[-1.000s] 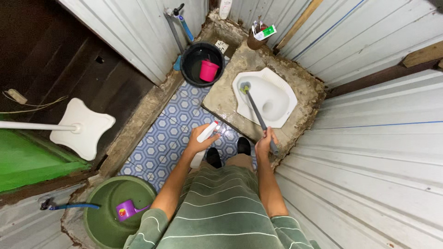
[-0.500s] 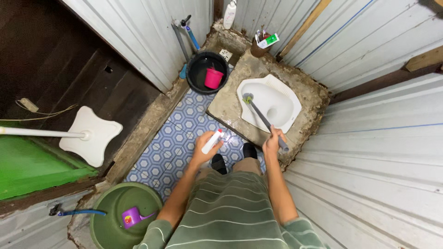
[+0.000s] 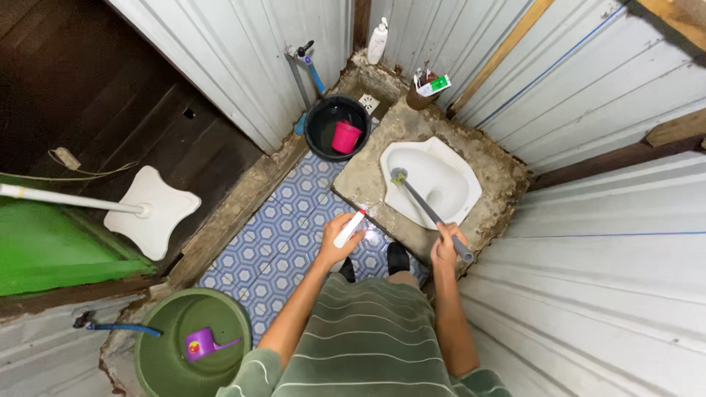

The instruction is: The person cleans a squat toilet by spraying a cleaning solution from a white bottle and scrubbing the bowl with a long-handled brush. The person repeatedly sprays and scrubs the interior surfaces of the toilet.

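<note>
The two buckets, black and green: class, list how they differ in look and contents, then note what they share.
The black bucket is smaller and stands by the tap at the far wall; the green bucket is wider and sits near the person. The black one holds a pink cup; the green one holds a purple scoop. Both are round, open-topped and upright.

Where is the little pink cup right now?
In the head view, the small pink plastic cup sits inside the round black bucket, top centre, left of the white squat toilet.

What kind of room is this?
Most likely a small, simple bathroom: a white squat toilet set in concrete, a black water bucket below a tap, and corrugated metal walls.
</note>
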